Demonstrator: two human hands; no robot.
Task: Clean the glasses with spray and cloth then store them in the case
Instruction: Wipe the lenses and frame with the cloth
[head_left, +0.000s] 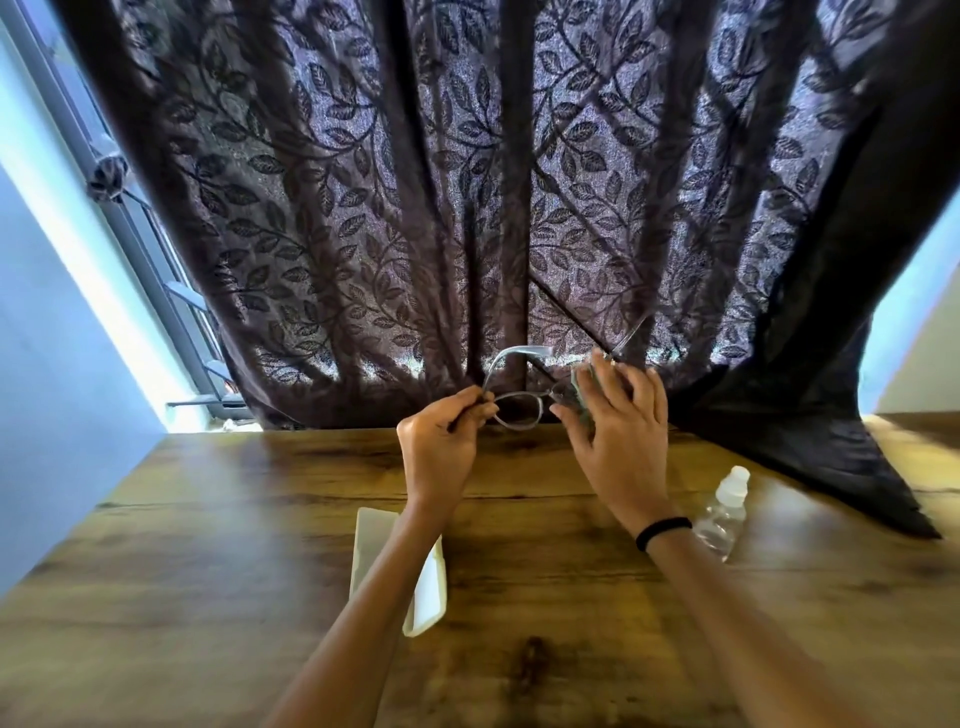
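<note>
Here, the left hand (441, 434) pinches one end of the glasses (519, 413), held above the table (208, 519). The white case (428, 587) lies under that arm. The right hand (623, 421) pinches a cloth (582, 397) over the other lens. The spray bottle (724, 512) sits farther right.

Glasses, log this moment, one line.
step: wiping | left hand: grips glasses | right hand: pinches cloth over glasses | case, spray bottle: on table

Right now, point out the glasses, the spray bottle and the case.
glasses (519, 412): head view, the uncovered lens.
spray bottle (723, 517): head view, the clear body.
case (427, 592): head view, the white shell near its lower end.
</note>
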